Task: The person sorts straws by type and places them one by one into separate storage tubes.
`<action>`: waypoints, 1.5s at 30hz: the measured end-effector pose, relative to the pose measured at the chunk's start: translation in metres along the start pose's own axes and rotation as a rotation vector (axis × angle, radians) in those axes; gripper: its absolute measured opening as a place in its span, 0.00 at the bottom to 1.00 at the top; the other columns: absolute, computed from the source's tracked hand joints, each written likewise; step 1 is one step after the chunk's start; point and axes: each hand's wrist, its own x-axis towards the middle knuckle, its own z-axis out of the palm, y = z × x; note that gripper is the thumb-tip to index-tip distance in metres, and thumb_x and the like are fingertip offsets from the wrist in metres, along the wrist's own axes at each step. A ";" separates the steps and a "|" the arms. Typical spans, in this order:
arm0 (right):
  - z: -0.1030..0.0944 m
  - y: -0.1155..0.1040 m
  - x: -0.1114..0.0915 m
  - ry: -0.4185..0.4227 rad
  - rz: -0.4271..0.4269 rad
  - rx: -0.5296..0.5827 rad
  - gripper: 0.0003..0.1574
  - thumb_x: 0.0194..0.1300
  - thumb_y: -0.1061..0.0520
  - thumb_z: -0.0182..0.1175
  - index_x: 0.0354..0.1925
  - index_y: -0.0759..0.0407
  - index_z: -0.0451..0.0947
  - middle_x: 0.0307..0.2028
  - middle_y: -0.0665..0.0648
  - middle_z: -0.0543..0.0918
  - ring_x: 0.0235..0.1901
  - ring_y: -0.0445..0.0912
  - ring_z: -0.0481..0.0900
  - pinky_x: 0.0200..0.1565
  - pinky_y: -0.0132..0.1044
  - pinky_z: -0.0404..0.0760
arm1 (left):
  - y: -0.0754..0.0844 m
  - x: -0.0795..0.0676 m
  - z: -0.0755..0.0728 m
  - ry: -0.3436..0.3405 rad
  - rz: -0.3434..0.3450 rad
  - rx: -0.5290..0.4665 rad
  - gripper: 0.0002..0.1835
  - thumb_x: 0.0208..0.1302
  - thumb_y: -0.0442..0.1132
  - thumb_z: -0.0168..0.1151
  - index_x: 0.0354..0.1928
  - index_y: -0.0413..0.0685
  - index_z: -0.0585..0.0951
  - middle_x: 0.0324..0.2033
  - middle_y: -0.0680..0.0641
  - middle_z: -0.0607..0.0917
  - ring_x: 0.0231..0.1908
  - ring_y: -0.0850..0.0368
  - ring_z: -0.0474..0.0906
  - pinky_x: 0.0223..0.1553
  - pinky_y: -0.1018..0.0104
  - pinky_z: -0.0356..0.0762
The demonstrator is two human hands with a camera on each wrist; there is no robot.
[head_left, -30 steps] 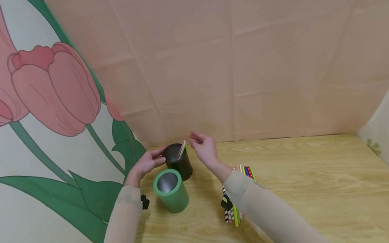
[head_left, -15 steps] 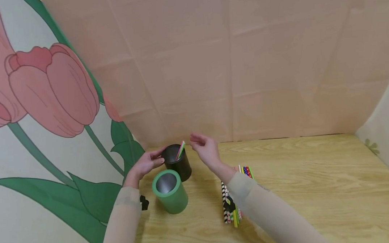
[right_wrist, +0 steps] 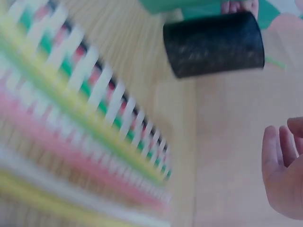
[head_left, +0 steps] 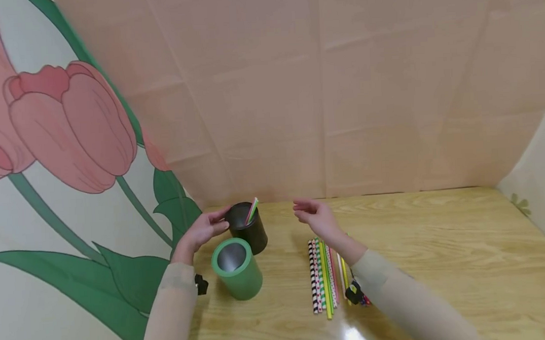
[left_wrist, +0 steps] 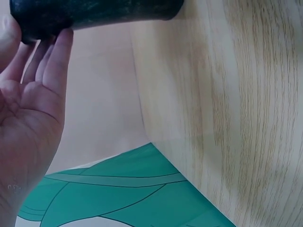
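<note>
In the head view my left hand [head_left: 206,227] is at the left side of a black cylindrical cup [head_left: 253,239], its thumb and fingers touching the cup near the rim. The left wrist view shows the fingers [left_wrist: 57,66] reaching nearly straight to the dark wall of the cup. A few thin straws [head_left: 252,211], pink and green, stand leaning inside it. My right hand [head_left: 318,218] hovers with nothing in it, fingers loosely bent, beyond a row of drinking straws [head_left: 322,279] lying on the table. These are striped, dotted and plain; my right forearm hides some of them.
A green cup [head_left: 243,280] with a grey inside stands just in front of the black cup. The wooden table [head_left: 463,243] meets a pinkish-beige sheet [head_left: 388,109] at the back. At the left rises a panel with printed tulips [head_left: 70,133].
My right hand has moved right and slightly nearer, from beside the black cup toward the straws on the table, uncovering more of them. My left hand stays at the black cup.
</note>
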 end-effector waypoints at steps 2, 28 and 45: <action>-0.016 0.008 -0.004 -0.006 0.018 -0.018 0.24 0.78 0.64 0.63 0.68 0.68 0.78 0.58 0.67 0.85 0.60 0.63 0.82 0.55 0.40 0.87 | -0.001 0.000 0.000 -0.001 -0.001 -0.010 0.33 0.79 0.32 0.61 0.82 0.43 0.65 0.78 0.34 0.66 0.72 0.37 0.70 0.66 0.50 0.77; -0.130 0.061 -0.064 -0.010 0.315 -0.287 0.30 0.75 0.56 0.69 0.66 0.73 0.77 0.59 0.69 0.84 0.52 0.53 0.85 0.49 0.40 0.88 | -0.008 -0.016 -0.009 0.019 0.013 -0.012 0.33 0.80 0.33 0.61 0.81 0.41 0.65 0.79 0.34 0.64 0.73 0.36 0.69 0.66 0.53 0.78; -0.139 0.070 -0.093 -0.123 0.335 -0.469 0.32 0.63 0.52 0.79 0.59 0.69 0.83 0.47 0.57 0.90 0.47 0.51 0.87 0.52 0.43 0.86 | -0.008 -0.013 -0.006 0.006 0.024 -0.018 0.32 0.79 0.32 0.62 0.81 0.41 0.66 0.79 0.33 0.64 0.73 0.35 0.68 0.65 0.53 0.78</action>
